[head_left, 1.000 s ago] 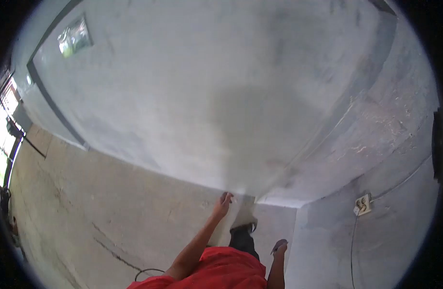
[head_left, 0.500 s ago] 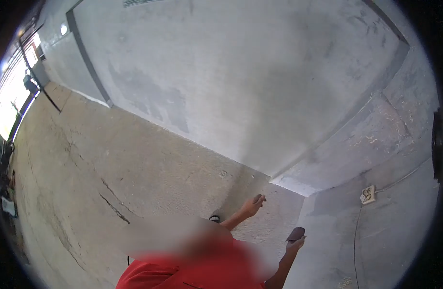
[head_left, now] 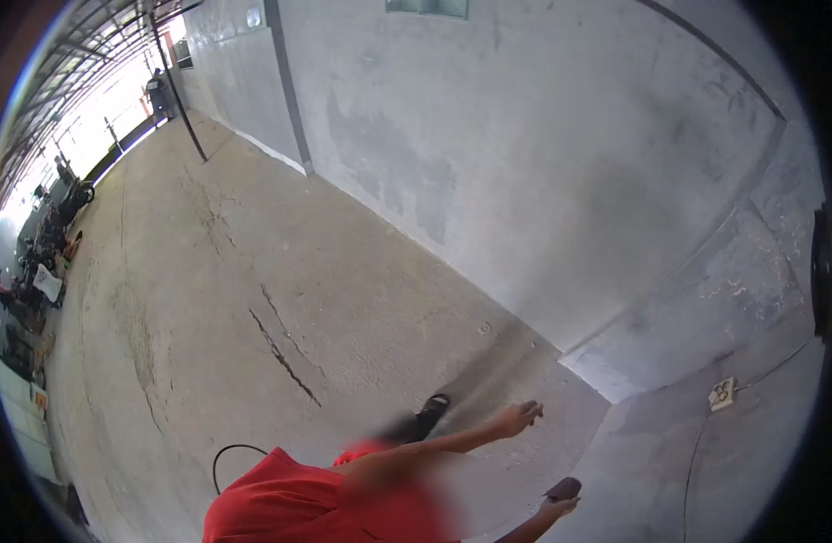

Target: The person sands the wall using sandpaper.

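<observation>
My left hand (head_left: 520,419) is stretched out over the concrete floor beside the wall, its fingers loosely bent and apart, with nothing visible in them. Lower down, my right hand (head_left: 557,509) grips a dark brown flat object (head_left: 563,489) with a rounded end; its exact kind cannot be made out. My red shirt (head_left: 280,498) fills the bottom of the view, partly blurred. One foot in a dark sandal (head_left: 438,402) stands on the floor near my left forearm.
A grey wall (head_left: 542,163) meets a side wall with a power socket (head_left: 722,395) and cable. The cracked floor (head_left: 208,299) stretches left to parked motorcycles (head_left: 67,199) and a thin dark pole (head_left: 176,90). A black cable (head_left: 224,450) loops beside my shirt.
The view has swung left, bringing in more floor, the roof and the motorcycles. Both hands now appear farther right in view. The dark brown object remains in my right hand.
</observation>
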`<move>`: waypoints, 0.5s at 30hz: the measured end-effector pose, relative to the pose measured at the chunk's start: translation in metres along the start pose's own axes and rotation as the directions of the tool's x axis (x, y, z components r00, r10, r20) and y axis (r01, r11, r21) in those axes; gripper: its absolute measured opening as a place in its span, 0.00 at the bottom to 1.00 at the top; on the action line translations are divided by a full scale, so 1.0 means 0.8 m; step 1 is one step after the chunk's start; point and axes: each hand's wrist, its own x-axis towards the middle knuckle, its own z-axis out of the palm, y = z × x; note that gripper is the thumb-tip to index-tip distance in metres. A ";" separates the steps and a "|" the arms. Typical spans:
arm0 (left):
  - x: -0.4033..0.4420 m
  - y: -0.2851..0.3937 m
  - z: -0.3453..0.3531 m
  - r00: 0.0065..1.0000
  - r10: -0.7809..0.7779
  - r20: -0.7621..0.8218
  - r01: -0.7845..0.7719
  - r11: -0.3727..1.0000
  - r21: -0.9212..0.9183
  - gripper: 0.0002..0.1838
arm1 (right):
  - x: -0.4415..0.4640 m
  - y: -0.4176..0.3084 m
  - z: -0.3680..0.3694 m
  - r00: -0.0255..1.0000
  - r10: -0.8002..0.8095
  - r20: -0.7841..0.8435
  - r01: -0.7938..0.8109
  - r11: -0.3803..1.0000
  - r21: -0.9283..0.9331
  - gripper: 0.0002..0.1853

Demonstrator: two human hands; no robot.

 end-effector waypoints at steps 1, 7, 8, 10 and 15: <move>-0.012 0.010 0.001 1.000 0.012 -0.011 -0.012 1.000 0.003 0.26 | 0.001 -0.003 -0.001 1.000 -0.008 0.008 0.008 1.000 0.012 0.33; -0.080 0.037 -0.011 0.997 -0.004 0.072 0.004 1.000 0.002 0.27 | -0.028 -0.052 -0.018 0.896 0.436 -0.079 -0.367 0.830 0.420 0.31; -0.072 0.008 -0.006 0.994 0.089 0.063 -0.090 0.996 0.022 0.26 | -0.029 -0.065 -0.017 0.908 0.414 -0.067 -0.353 0.839 0.415 0.31; -0.082 0.018 -0.013 0.994 0.086 0.064 -0.088 0.996 0.033 0.26 | -0.025 -0.088 -0.004 0.930 0.366 -0.026 -0.325 0.856 0.403 0.31; -0.096 0.026 -0.053 0.980 0.158 0.119 -0.169 0.982 0.084 0.26 | -0.021 -0.132 0.028 0.966 0.251 0.060 -0.254 0.885 0.390 0.32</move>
